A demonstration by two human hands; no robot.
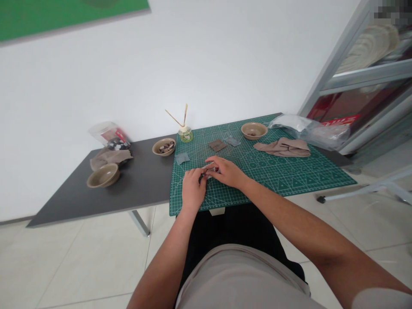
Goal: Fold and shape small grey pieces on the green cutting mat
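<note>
My left hand [193, 188] and my right hand [228, 172] meet over the near left part of the green cutting mat [267, 171]. Both are closed, with fingertips pressed around a small, pale and dark object [210, 169]. The fingers cover most of it, so its kind does not show. Just beyond the hands lie a brown square sheet [217, 145], a small grey-blue sheet [182, 158] and another grey-blue sheet [232, 140].
Bowls stand about: one with small dark and light pieces [164, 146], one at the far right [254, 131], one at left [103, 176]. A reed diffuser [186, 133], brown cloth [283, 148], another cloth [111, 159] and plastic bags [312, 128] lie around the grey table [141, 189].
</note>
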